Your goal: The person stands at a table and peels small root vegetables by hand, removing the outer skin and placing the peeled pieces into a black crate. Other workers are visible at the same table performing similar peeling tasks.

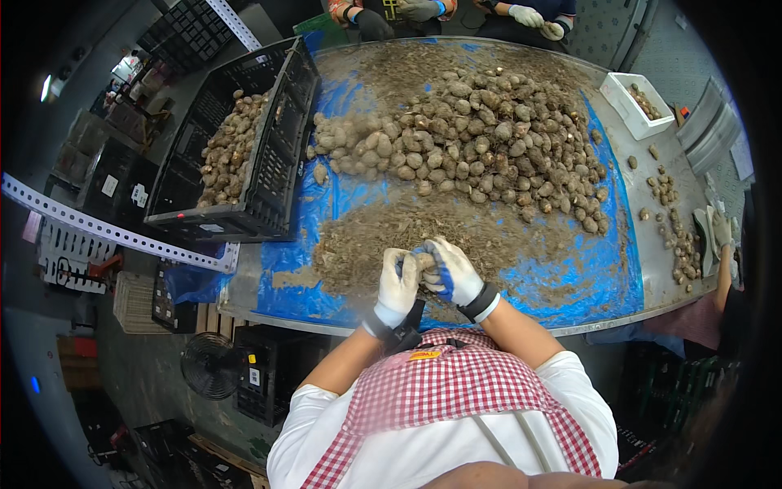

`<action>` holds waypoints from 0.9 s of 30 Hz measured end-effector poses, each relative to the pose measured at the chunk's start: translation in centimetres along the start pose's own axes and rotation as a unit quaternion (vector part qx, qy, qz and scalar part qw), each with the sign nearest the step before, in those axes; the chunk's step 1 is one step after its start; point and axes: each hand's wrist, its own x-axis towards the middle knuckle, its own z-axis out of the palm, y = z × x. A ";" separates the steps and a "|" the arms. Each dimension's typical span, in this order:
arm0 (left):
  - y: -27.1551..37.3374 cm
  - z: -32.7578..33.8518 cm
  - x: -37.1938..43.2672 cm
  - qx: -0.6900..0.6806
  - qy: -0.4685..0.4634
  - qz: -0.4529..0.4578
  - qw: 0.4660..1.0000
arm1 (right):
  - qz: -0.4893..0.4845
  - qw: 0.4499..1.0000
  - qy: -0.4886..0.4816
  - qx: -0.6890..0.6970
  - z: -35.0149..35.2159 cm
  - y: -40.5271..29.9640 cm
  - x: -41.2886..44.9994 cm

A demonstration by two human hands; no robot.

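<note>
In the head view a small brown taro corm (426, 261) is between my two hands, just above the near side of the table. My left hand (398, 282), in a white glove with blue-grey patches, grips it from the left. My right hand (452, 272), in a white and blue glove, closes around its other end, and its fingers partly hide the corm. Beneath both hands lies a layer of dry root fibres and soil (379, 238) on blue plastic sheeting (550, 287). Beyond them rises a large heap of taro corms (489, 140).
A black plastic crate (269, 211) holding more corms stands at the left. A white foam box (660, 127) and loose corms (666, 189) are on the metal tabletop (663, 257) at the right. Gloved co-workers' hands (528, 17) show at the far edge, another (722, 226) at right.
</note>
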 end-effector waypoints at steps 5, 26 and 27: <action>-0.4 -1.4 0.0 -0.179 -0.026 -0.148 0.972 | -0.049 0.984 0.065 -0.157 -1.6 -0.9 -0.8; -2.9 -2.3 -0.4 -0.053 -0.107 0.113 0.986 | -0.105 0.898 0.175 -0.389 0.2 -2.8 -3.2; -2.9 -2.3 -0.4 -0.047 -0.113 0.092 0.988 | -0.208 0.842 0.100 -0.487 0.6 -3.1 -3.2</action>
